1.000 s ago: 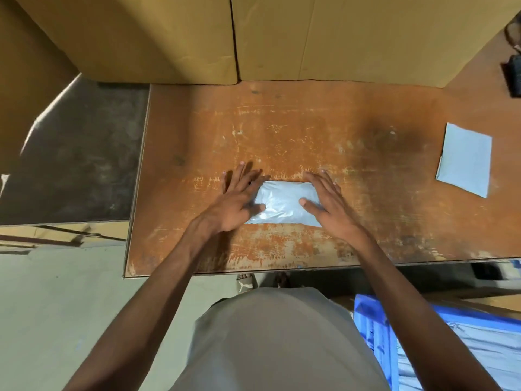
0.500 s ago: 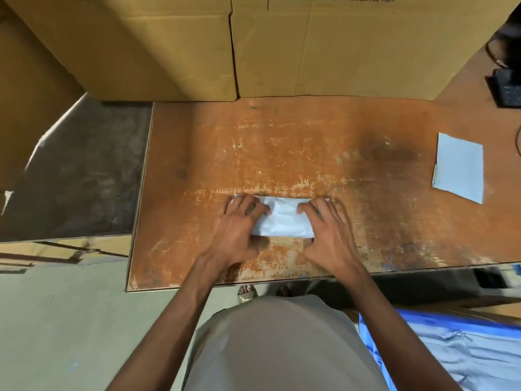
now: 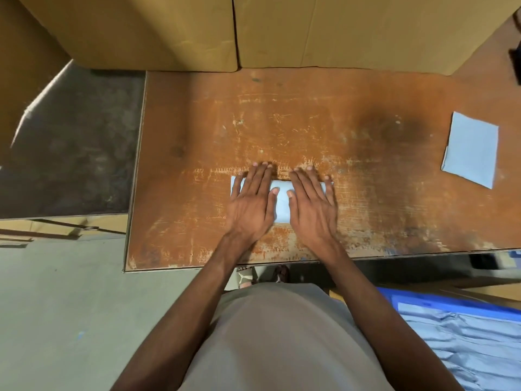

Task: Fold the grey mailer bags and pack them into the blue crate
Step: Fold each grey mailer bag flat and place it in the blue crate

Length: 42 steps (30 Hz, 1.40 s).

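Seen from above, both my hands lie flat on a folded grey mailer bag [image 3: 282, 206] near the front edge of a worn orange-brown tabletop [image 3: 310, 122]. My left hand [image 3: 252, 200] covers the bag's left half and my right hand [image 3: 311, 203] covers its right half. On both, the fingers are straight and spread, palms down. Neither grip is closed around anything; I am pressing, not holding.

The bag shows only as a pale strip between my thumbs, plus a corner peeking out past each hand. It looks thin, light and soft, a plastic film with no stiffness of its own. I judge it will spring open at the crease if I lift my palms too soon, and its smooth surface may slide on the tabletop.

To pick it up, I would pinch it across the folded layers at one short end, thumb on top and fingers underneath, so the fold stays trapped. The near long edge, close to the front of the tabletop, is the easiest place to slip fingers under.

A second folded bag [image 3: 470, 149] lies flat, well apart, at the far right of the tabletop. The blue crate [image 3: 439, 304] sits low at my right, beyond the front edge of the tabletop, with pale grey bags [image 3: 465, 342] already inside. Large cardboard boxes [image 3: 231, 29] stand along the back.
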Each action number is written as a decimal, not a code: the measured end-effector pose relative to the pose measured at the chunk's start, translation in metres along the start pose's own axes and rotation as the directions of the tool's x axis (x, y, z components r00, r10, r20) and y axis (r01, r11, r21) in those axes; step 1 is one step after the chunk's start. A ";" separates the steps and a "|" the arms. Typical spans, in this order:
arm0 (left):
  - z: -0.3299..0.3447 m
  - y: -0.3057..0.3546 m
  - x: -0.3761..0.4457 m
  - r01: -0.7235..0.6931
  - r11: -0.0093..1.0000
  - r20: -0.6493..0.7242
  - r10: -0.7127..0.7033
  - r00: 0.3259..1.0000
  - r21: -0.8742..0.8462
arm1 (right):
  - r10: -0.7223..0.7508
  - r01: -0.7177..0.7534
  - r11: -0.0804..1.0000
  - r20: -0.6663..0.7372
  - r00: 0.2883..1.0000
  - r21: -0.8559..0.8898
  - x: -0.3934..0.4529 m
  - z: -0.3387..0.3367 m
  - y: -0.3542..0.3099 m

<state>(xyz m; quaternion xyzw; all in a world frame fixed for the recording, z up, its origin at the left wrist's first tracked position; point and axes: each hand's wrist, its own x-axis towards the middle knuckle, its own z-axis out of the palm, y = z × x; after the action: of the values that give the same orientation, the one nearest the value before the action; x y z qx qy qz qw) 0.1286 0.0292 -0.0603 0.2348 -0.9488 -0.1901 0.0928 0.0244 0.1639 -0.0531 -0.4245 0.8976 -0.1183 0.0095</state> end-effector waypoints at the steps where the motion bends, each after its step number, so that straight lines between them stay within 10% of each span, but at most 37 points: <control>1: 0.003 -0.001 -0.001 -0.004 1.000 -0.010 0.004 1.000 0.007 | 0.003 -0.003 1.000 -0.012 1.000 -0.009 0.000 0.002 -0.001; 42: -0.018 0.000 0.003 0.035 0.999 0.042 -0.033 0.999 -0.037 | 0.022 -0.017 0.992 -0.039 0.999 0.125 -0.002 -0.008 0.021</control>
<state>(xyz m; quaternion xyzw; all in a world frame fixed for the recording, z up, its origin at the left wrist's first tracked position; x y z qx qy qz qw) 0.1308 0.0219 -0.0433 0.2451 -0.9426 -0.2142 0.0741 0.0089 0.1800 -0.0504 -0.4120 0.8925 -0.1827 0.0193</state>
